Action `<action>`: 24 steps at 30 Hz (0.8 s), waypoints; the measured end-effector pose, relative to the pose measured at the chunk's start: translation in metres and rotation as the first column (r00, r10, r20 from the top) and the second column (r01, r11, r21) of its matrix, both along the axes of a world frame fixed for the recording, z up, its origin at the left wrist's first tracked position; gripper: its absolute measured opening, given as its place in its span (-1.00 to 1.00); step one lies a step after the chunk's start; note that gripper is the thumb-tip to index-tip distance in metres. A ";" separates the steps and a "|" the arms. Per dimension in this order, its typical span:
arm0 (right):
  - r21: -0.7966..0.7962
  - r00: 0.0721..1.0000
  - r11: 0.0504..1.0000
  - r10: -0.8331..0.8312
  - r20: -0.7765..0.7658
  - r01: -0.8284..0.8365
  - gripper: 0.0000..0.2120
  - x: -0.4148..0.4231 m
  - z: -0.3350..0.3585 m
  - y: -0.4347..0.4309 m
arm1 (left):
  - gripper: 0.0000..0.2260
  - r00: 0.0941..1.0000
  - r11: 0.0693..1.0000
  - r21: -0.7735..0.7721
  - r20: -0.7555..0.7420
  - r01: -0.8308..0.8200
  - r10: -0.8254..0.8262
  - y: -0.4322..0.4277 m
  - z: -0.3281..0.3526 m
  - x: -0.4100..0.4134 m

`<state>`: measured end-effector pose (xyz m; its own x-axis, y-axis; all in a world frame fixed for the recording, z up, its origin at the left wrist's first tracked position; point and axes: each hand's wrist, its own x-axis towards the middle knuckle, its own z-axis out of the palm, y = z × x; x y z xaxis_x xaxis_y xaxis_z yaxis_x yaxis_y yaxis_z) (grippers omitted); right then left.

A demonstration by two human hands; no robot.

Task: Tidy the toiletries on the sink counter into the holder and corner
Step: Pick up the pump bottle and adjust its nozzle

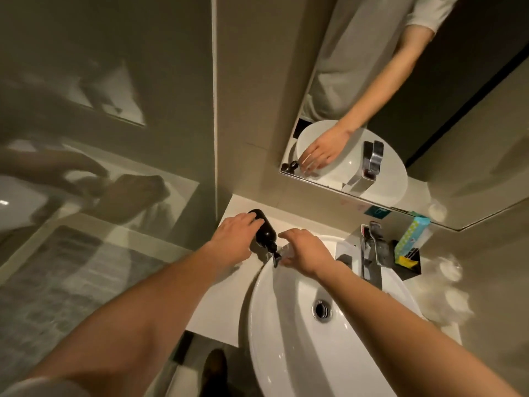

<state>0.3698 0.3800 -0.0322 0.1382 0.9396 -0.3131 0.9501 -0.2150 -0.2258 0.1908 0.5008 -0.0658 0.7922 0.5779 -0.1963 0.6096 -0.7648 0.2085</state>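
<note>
I see my left hand (232, 239) clamped on the black pump bottle (264, 231) at the counter's (217, 305) back-left corner, bare counter nearer me. The bottle's long axis tilts, nozzle toward the basin (286, 339). My right hand (306, 253) hovers beside, fingers apart.

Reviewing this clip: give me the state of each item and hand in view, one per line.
Black pump bottle: upright on the counter's back-left corner, held.
Left hand: grip closed around the pump bottle.
Right hand: over the basin rim by the pump nozzle, grip unclear.
Black holder: holds packets and a tissue pack.
Faucet: no water running.
Basin: empty.
</note>
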 end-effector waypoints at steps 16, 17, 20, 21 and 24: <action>0.099 0.992 0.995 0.020 -0.125 -0.008 -0.79 0.003 -0.015 0.003 | -0.32 0.974 0.973 -0.083 0.091 0.217 -0.210 0.041 -0.038 0.037; 0.108 0.987 0.994 -0.002 -0.163 0.020 -0.79 0.005 -0.013 0.005 | -0.30 0.975 0.972 -0.101 0.098 0.210 -0.201 0.044 -0.037 0.036; 0.136 0.953 0.985 -0.060 -0.296 0.104 -0.80 0.008 -0.001 0.013 | -0.28 0.979 0.965 -0.203 0.154 0.166 -0.136 0.054 -0.033 0.032; 0.135 0.936 0.982 -0.079 -0.344 0.132 -0.81 0.009 0.003 0.017 | -0.28 0.979 0.955 -0.257 0.175 0.148 -0.105 0.057 -0.032 0.031; 0.095 0.859 0.971 -0.146 -0.491 0.220 -0.87 0.014 0.017 0.028 | -0.28 0.976 0.894 -0.441 0.218 0.081 0.019 0.065 -0.031 0.031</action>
